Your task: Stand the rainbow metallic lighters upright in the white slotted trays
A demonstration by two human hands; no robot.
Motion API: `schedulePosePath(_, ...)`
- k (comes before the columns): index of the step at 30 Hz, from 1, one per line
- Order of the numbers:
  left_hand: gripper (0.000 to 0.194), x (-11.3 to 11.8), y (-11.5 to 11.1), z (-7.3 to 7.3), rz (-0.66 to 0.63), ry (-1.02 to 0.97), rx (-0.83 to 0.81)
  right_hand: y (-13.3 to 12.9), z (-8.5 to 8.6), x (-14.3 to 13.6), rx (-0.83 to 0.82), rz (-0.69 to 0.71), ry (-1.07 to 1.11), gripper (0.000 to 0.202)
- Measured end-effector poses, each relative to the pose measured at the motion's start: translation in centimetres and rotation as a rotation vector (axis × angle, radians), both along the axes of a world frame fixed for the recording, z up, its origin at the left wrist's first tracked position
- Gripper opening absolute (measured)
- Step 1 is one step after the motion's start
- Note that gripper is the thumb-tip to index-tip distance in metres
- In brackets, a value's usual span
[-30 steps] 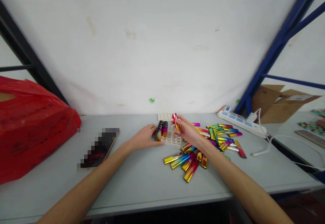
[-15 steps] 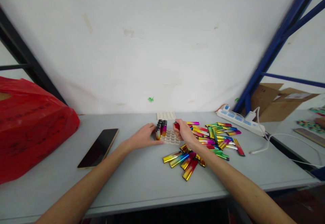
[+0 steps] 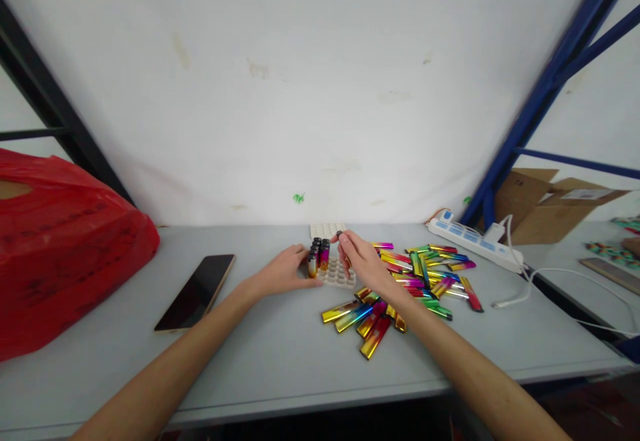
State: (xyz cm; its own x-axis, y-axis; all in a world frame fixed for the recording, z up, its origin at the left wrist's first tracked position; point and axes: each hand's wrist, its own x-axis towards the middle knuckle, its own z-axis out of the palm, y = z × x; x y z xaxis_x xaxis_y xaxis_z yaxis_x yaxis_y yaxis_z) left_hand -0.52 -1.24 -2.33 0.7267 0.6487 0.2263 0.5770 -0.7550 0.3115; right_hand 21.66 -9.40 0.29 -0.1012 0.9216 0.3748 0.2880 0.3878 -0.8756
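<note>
My left hand (image 3: 286,271) curves round the left end of a white tray with round holes (image 3: 340,275), its thumb along the front edge and its fingers behind. Several shiny lighters (image 3: 320,254) with dark tops stand upright in the tray's left part, close to that hand. Above the right part of the tray, my right hand (image 3: 361,259) pinches a lighter (image 3: 341,233); only its dark end shows clearly, the rest being hidden by the fingers. A loose pile of metallic, many-coloured lighters (image 3: 443,286) lies to the right of the tray and partly under my right forearm.
Behind the tray lies a second white holed tray (image 3: 327,230) by the wall. A phone (image 3: 196,292) and a red plastic bag (image 3: 70,247) are on the left. At the right are a power strip (image 3: 475,244) with a white cable, a blue frame and a cardboard box (image 3: 545,211).
My right hand has turned, bringing the lighter's dark end upward and slightly left, over the tray. My left hand stays at the tray's left end. The view has shifted slightly.
</note>
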Motion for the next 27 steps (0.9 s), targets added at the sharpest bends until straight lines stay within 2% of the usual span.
schedulePosePath(3,0.067,0.0,0.1,-0.2,-0.007,-0.008,0.002,-0.3,0.5,0.2,0.289,-0.099,-0.313,0.034)
schedulePosePath(5,0.066,-0.1,0.1,-0.3,-0.004,-0.018,0.004,-0.2,0.4,0.2,0.391,-0.134,-0.445,0.033)
schedulePosePath(10,0.065,0.0,0.0,-0.2,0.006,-0.008,0.007,0.3,-0.7,0.0,0.266,-0.188,-0.477,0.027)
schedulePosePath(13,0.061,0.1,-0.2,0.0,0.013,-0.003,0.008,0.4,-1.1,-0.3,0.207,-0.147,-0.565,0.022)
schedulePosePath(16,0.059,0.1,-0.2,0.0,0.008,-0.022,0.006,0.4,-0.9,-0.5,0.172,-0.123,-0.71,0.023)
schedulePosePath(20,0.062,0.2,-0.1,0.0,-0.007,-0.022,0.008,0.3,-0.2,-0.3,0.156,-0.179,-0.853,0.03)
schedulePosePath(24,0.067,0.1,0.0,-0.1,-0.012,-0.019,0.001,0.3,0.1,-0.1,0.143,-0.105,-0.924,0.032)
schedulePosePath(27,0.064,0.0,0.0,-0.2,-0.012,-0.035,0.002,0.4,-0.1,-0.7,0.095,-0.187,-0.956,0.036)
